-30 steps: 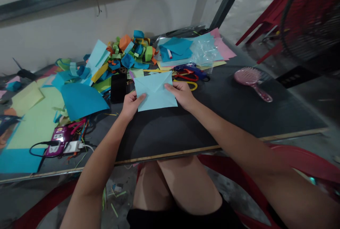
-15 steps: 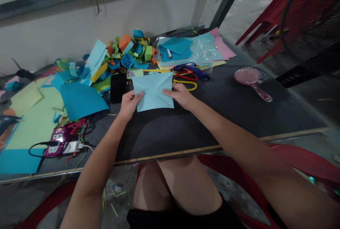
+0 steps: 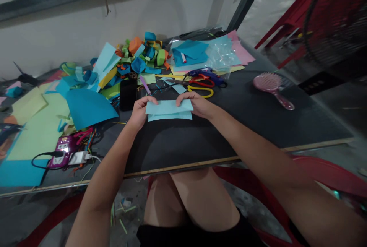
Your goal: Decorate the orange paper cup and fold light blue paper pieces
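Note:
A light blue sheet of paper (image 3: 169, 107) is bent over on itself, its upper flap lying a little short of the lower edge. My left hand (image 3: 140, 111) pinches its left end, thumb on top. At the right end, my right hand (image 3: 197, 104) grips the fold with fingers curled over it. Just beyond the paper lie scissors with red and yellow handles (image 3: 205, 91), a purple pen (image 3: 145, 85) and a light blue paper scrap (image 3: 178, 87). A black phone (image 3: 128, 95) rests beside my left hand.
Folded colored paper pieces (image 3: 137, 57) are heaped by the wall. A blue glue gun (image 3: 208, 75) lies behind the scissors, a pink hairbrush (image 3: 272, 86) to the right. At left are a blue sheet (image 3: 88, 108) and a purple power strip (image 3: 61, 151) with cables.
The light blue paper, spread open and creased before, is now folded over toward me. Both hands have shifted slightly, and the pen and scrap behind it have come into view.

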The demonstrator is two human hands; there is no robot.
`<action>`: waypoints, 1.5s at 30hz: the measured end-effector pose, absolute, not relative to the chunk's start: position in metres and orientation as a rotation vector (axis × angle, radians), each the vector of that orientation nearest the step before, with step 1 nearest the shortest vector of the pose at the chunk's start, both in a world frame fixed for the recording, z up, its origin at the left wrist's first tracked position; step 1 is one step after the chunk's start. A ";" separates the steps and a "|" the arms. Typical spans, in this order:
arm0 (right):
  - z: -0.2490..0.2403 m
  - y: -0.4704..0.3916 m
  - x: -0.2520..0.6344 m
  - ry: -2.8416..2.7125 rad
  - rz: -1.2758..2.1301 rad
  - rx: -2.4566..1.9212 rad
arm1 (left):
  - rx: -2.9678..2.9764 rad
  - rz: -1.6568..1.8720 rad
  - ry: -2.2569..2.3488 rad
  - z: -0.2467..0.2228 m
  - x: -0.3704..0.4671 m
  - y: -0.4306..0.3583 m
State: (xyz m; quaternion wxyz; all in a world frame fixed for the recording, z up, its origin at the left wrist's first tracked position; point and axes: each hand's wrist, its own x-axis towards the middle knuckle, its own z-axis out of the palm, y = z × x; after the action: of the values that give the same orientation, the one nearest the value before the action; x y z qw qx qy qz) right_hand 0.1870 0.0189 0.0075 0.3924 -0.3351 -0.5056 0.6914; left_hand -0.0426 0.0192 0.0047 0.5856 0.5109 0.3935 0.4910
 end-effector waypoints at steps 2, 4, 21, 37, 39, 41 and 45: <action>0.014 0.021 0.200 -1.418 1.885 -0.812 | 1.226 1.158 0.908 0.004 -0.044 0.020; 0.020 0.023 0.212 -1.401 1.900 -0.771 | 1.280 1.171 0.888 0.003 -0.045 0.022; 0.004 0.014 0.174 -1.587 1.892 -1.125 | 1.537 0.764 0.827 0.004 -0.035 0.013; -0.005 0.011 0.163 -1.317 1.336 -1.100 | 1.127 1.223 1.170 0.005 -0.029 0.014; -0.007 0.009 0.161 -1.334 1.310 -1.097 | 1.054 1.224 1.185 0.005 -0.029 0.014; -0.009 0.008 0.160 -1.346 1.289 -1.089 | 1.005 1.198 1.170 0.004 -0.028 0.014; -0.008 0.005 0.158 -1.356 1.251 -1.047 | 0.992 1.123 1.113 0.004 -0.026 0.011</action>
State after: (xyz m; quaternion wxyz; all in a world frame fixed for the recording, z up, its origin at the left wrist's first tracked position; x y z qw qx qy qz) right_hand 0.1577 0.0045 -0.0084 0.4884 -0.4307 -0.5578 0.5146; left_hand -0.0258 0.0107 0.0041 0.5952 0.4272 0.4791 0.4834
